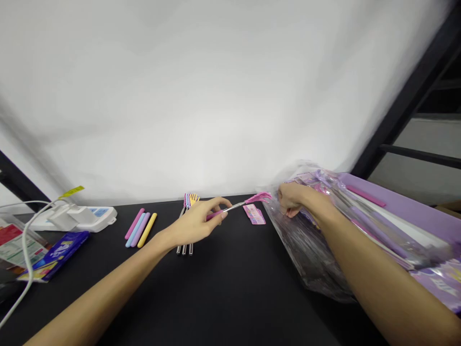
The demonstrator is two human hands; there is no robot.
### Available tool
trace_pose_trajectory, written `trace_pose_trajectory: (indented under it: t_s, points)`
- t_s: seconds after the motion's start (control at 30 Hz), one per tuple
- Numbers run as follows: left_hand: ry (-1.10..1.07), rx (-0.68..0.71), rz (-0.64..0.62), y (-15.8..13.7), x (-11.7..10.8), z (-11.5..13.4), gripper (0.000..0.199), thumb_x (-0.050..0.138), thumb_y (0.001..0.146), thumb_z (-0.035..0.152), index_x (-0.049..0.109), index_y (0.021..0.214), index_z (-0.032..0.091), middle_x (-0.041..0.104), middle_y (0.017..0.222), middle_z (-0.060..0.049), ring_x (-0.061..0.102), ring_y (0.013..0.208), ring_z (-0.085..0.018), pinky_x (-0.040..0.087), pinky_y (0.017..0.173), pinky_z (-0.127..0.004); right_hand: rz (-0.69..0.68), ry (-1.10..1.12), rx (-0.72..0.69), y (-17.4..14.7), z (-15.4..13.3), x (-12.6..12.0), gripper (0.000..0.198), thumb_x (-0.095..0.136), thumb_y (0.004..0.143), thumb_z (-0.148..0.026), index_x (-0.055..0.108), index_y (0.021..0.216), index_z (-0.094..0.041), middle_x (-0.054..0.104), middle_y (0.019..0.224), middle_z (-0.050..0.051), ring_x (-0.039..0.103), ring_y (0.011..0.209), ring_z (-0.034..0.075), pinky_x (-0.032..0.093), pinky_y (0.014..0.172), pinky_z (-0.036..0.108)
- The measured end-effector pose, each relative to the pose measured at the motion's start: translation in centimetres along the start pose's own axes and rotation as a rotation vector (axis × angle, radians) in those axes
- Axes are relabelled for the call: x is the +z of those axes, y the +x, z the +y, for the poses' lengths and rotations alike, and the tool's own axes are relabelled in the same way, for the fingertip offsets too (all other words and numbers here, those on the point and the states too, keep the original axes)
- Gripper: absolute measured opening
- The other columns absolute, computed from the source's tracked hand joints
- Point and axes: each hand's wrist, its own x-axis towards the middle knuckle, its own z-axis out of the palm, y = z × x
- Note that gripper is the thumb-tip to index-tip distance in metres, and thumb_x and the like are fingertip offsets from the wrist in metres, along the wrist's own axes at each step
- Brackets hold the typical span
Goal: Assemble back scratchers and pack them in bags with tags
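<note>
A pink scratcher (236, 207) is being held by the left hand (198, 221) above a black surface (234, 293), its handle being pinched between thumb and fingers in a closed grip, its clawed head being pointed toward two o'clock. (The clock is being read here with the left hand at its centre.) At three o'clock, a clear plastic bag (304, 252) is being touched by the right hand (292, 198), whose fingers are being kept curled; whether any plastic is being pinched in that grip cannot be told. Farther out at three o'clock, long items in clear wrapping are being contained by a lilac box (410, 206), which is partly being covered by the bag and the right forearm. A small pink card (255, 215) is being seen just beside the bag, also at three o'clock. Three metal-shafted scratchers (185, 250) are being partly hidden by the left hand, their coloured heads being shown at twelve o'clock and their shaft ends at seven. Four coloured sticks (145, 230) are being displayed side by side at nine o'clock; beyond them, a white power strip (103, 215) and a blue packet (59, 257) are being supported by the surface.
</note>
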Motion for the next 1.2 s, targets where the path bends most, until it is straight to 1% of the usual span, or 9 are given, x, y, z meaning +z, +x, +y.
trace_pose_trajectory:
  t_s: [0.17,0.27,0.43,0.53,0.63,0.8,1.0,1.1,1.2]
  points:
    - [-0.068,-0.022,0.006,0.1,0.2,-0.1,0.030,0.048,0.095,0.040,0.056,0.118,0.023,0.055,0.076,0.002,0.045,0.058,-0.009,0.038,0.053,-0.023,0.021,-0.010,-0.068,-0.8,0.1,-0.9,0.018,0.063,0.053,-0.003,0.054,0.054,-0.018,0.059,0.045,0.001,0.069,0.065,0.023,0.050,0.055,0.026]
    - [-0.297,-0.069,0.018,0.5,0.4,-0.2,0.029,0.049,0.096,0.043,0.058,0.109,0.019,0.053,0.073,0.002,0.048,0.058,-0.008,0.042,0.055,-0.022,0.049,0.107,-0.152,-2.0,-0.5,-2.0,0.017,0.063,0.057,-0.006,0.053,0.062,-0.020,0.062,0.050,-0.001,0.068,0.064,0.020,0.050,0.056,0.025]
    - [-0.922,-0.131,-0.002,0.7,1.0,0.7,0.024,0.052,0.096,0.039,0.060,0.099,0.016,0.059,0.123,-0.011,0.060,0.113,-0.021,0.055,0.089,-0.037,-0.024,0.712,-0.563,-5.0,-4.1,-2.1,0.023,0.071,0.065,-0.015,0.049,0.070,-0.021,0.069,0.066,0.001,0.068,0.071,0.018,0.056,0.072,0.028]
    - [-1.109,-0.139,-0.062,0.6,1.3,1.3,0.020,0.054,0.096,0.034,0.063,0.099,0.016,0.057,0.129,-0.011,0.058,0.120,-0.025,0.054,0.096,-0.044,-0.140,0.859,-0.785,-6.1,-6.2,-0.9,0.019,0.071,0.072,-0.019,0.059,0.086,-0.018,0.070,0.075,0.003,0.069,0.077,0.018,0.056,0.081,0.032]
    - [-1.142,-0.123,-0.034,0.7,1.4,1.4,0.020,0.057,0.095,0.030,0.067,0.094,0.012,0.064,0.121,-0.014,0.060,0.118,-0.026,0.051,0.102,-0.045,-0.233,0.860,-0.874,-6.0,-7.0,0.0,0.030,0.070,0.077,-0.022,0.065,0.105,-0.014,0.072,0.088,0.007,0.068,0.084,0.018,0.054,0.084,0.034]
    - [-1.102,-0.147,0.114,1.1,1.3,1.1,0.023,0.073,0.083,0.029,0.072,0.094,0.009,0.071,0.108,-0.014,0.065,0.111,-0.025,0.044,0.108,-0.042,-0.321,0.884,-0.985,-4.6,-6.4,0.1,0.032,0.072,0.080,-0.034,0.073,0.105,-0.013,0.073,0.100,0.010,0.066,0.099,0.023,0.048,0.098,0.042]
    - [-0.968,-0.129,0.263,1.2,0.7,0.4,0.039,0.072,0.081,0.046,0.070,0.095,0.009,0.068,0.114,-0.018,0.065,0.110,-0.029,0.049,0.099,-0.046,-0.055,1.010,-1.035,-4.8,-6.4,-0.1,0.031,0.071,0.082,-0.048,0.072,0.095,-0.020,0.073,0.106,0.008,0.063,0.108,0.025,0.042,0.102,0.045]
    - [-0.898,-0.136,0.423,1.2,0.2,-0.2,0.043,0.077,0.077,0.036,0.062,0.109,0.014,0.062,0.123,-0.017,0.064,0.111,-0.029,0.055,0.088,-0.042,-0.110,1.182,-0.978,-5.3,-6.3,-0.3,0.031,0.061,0.088,-0.055,0.061,0.095,-0.025,0.069,0.076,0.001,0.068,0.079,0.020,0.052,0.081,0.040]
    - [-0.738,-0.083,0.539,1.2,-0.2,-1.1,0.071,0.083,0.063,0.016,0.051,0.126,0.024,0.051,0.137,-0.014,0.068,0.103,-0.023,0.056,0.082,-0.033,-0.260,0.945,-0.916,-5.7,-5.7,-0.6,0.034,0.055,0.090,-0.057,0.059,0.100,-0.025,0.051,0.055,-0.006,0.048,0.045,0.011,0.042,0.050,0.027]
